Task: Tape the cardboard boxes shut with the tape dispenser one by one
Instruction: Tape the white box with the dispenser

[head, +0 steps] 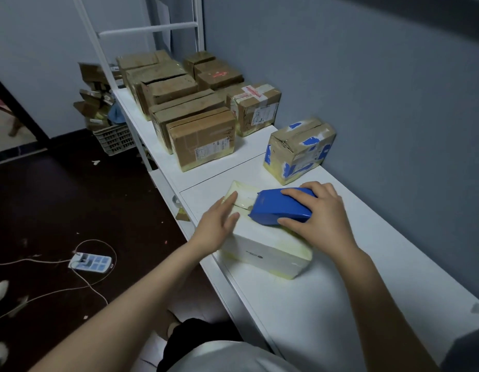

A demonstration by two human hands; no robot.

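Tape dispenser (280,210), blue, is gripped from above by the right hand (317,214), fingers and thumb curled round its body, and is set on top of a white box (262,245) edged in yellowish tape. The box is placed at the near middle of the white worktop (353,277), close to its front edge. The left hand (218,224) is laid flat on the left part of the box's top, fingers straight and slightly spread, just beside the dispenser's front end. A cardboard box with blue tape patches (300,149) is stood farther back, near the grey wall (367,76) and apart from the white box. Brown cardboard boxes (203,138) are packed in two rows at the far end of the worktop. On the dark floor (58,205) to the left, a white power strip (90,262) with a looping cable is seen, and a plastic crate (115,139) heaped with more boxes is set by the far wall.
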